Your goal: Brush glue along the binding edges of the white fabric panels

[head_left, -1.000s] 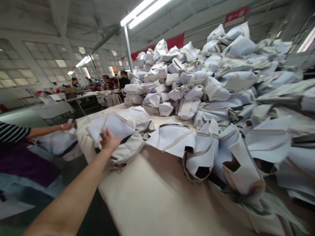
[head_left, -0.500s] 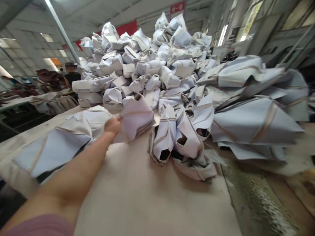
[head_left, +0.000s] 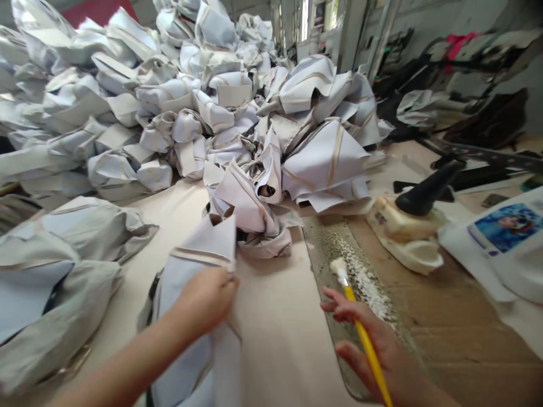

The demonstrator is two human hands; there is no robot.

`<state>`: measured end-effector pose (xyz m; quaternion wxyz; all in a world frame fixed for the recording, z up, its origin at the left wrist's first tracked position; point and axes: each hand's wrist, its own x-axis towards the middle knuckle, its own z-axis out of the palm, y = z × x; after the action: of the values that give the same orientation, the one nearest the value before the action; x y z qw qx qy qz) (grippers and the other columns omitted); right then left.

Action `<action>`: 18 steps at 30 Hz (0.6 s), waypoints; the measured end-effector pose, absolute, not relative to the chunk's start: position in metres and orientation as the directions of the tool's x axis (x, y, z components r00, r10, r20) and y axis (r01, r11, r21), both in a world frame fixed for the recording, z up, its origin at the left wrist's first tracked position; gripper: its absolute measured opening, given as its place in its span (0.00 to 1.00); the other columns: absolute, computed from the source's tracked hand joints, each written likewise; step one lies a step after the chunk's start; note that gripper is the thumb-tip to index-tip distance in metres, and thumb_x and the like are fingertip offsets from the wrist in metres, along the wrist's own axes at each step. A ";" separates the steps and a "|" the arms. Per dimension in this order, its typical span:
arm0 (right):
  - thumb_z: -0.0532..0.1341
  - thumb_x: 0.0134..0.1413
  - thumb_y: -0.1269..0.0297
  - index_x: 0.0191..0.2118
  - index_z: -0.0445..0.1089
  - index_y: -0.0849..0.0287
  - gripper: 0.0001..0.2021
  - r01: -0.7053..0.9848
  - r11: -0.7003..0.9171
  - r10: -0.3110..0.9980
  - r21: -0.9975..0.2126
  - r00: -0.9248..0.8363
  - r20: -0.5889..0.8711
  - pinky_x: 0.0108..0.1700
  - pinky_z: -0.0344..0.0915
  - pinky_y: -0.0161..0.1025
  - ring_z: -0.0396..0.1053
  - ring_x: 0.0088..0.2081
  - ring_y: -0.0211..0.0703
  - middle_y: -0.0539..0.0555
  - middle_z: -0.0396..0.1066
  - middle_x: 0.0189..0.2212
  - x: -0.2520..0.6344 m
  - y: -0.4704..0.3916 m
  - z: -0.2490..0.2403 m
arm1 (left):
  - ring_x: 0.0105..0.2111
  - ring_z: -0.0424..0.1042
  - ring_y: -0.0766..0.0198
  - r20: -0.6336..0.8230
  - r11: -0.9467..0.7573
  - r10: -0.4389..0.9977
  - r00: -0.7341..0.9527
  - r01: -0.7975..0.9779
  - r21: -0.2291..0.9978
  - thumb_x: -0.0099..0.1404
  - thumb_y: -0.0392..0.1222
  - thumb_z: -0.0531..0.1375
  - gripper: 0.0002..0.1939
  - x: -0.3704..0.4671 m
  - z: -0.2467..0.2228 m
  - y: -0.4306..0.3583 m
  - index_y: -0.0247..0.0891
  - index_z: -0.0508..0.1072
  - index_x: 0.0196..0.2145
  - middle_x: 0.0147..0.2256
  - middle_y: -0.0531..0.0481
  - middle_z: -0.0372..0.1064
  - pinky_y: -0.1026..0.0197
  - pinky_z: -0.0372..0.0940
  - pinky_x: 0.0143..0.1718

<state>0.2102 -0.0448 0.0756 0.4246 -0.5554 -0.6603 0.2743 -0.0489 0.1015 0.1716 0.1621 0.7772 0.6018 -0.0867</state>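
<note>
My left hand (head_left: 210, 299) is closed on the upper edge of a pale, sewn bag-like piece (head_left: 178, 288) with tan strips along its seams. The piece stretches down toward the near edge of the view. At the right, a brush (head_left: 363, 333) with a yellow handle and whitish bristles lies across my right hand (head_left: 377, 336). The fingers of that hand are loosely spread around the handle. Its bristles are over a grey board (head_left: 316, 243) marked with white residue. Another pale sewn piece (head_left: 263, 217) lies on the table beyond my left hand.
A large heap of similar pale pieces (head_left: 127, 96) fills the back. More pieces (head_left: 63, 271) lie at the left. At the right are a cream-coloured container (head_left: 399, 226) with a black cone-shaped object (head_left: 426, 189) and a white bag with a blue picture (head_left: 504, 232).
The view has turned right and down. My left hand has brought a sewn piece nearer across the table. My right hand with the brush has come into view.
</note>
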 end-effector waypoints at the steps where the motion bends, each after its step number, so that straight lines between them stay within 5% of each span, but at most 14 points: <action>1: 0.58 0.54 0.58 0.46 0.58 0.53 0.15 0.448 0.189 0.980 -0.874 -0.033 0.195 0.47 0.67 0.42 0.65 0.50 0.49 0.62 0.62 0.53 0.208 -0.047 0.077 | 0.30 0.71 0.57 -0.363 -0.260 0.881 0.305 0.951 0.170 0.58 0.43 0.48 0.13 -0.018 0.151 0.093 0.39 0.68 0.24 0.29 0.45 0.73 0.58 0.62 0.31; 5: 0.57 0.55 0.56 0.51 0.50 0.53 0.21 0.267 -0.003 0.999 -0.964 -0.043 -0.015 0.45 0.69 0.41 0.65 0.50 0.48 0.65 0.54 0.57 0.203 -0.066 0.061 | 0.34 0.72 0.57 -0.405 -0.259 0.857 0.319 0.946 0.196 0.60 0.37 0.46 0.13 0.061 0.094 0.072 0.36 0.70 0.32 0.34 0.41 0.73 0.60 0.62 0.31; 9: 0.59 0.53 0.59 0.47 0.53 0.54 0.18 0.450 -0.029 0.995 -0.893 0.095 0.016 0.41 0.71 0.43 0.68 0.47 0.51 0.66 0.58 0.55 0.200 -0.078 0.028 | 0.33 0.71 0.57 -0.345 -0.358 0.825 0.448 0.886 0.295 0.66 0.50 0.42 0.20 0.066 0.093 0.064 0.39 0.69 0.34 0.34 0.44 0.72 0.58 0.63 0.33; 12: 0.53 0.55 0.65 0.44 0.56 0.57 0.10 0.666 0.117 0.956 -0.737 0.125 0.265 0.43 0.69 0.48 0.69 0.45 0.51 0.65 0.66 0.47 0.195 -0.074 0.011 | 0.43 0.67 0.58 0.021 -0.499 0.857 0.515 0.819 0.283 0.65 0.52 0.44 0.19 0.036 0.112 0.080 0.40 0.69 0.40 0.42 0.45 0.69 0.57 0.61 0.46; 15: 0.48 0.55 0.73 0.42 0.58 0.58 0.10 0.723 0.277 0.892 -0.633 0.050 0.449 0.41 0.70 0.44 0.71 0.40 0.47 0.61 0.71 0.38 0.191 -0.066 0.007 | 0.54 0.55 0.49 0.325 -0.290 0.918 0.228 0.945 0.154 0.58 0.56 0.53 0.26 -0.007 0.129 0.117 0.36 0.64 0.49 0.52 0.40 0.60 0.51 0.52 0.54; 18: 0.47 0.53 0.76 0.40 0.59 0.58 0.11 0.701 0.374 0.846 -0.607 0.009 0.533 0.39 0.70 0.39 0.72 0.39 0.45 0.61 0.71 0.37 0.187 -0.062 0.015 | 0.45 0.66 0.49 -0.007 -0.062 0.998 0.067 0.953 0.298 0.52 0.56 0.57 0.27 -0.043 0.141 0.147 0.37 0.66 0.45 0.42 0.44 0.69 0.54 0.62 0.43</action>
<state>0.1869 -0.0622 0.0148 0.4453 -0.5535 -0.6991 0.0814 -0.0430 0.1472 0.1407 0.1125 0.7218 0.6756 0.1002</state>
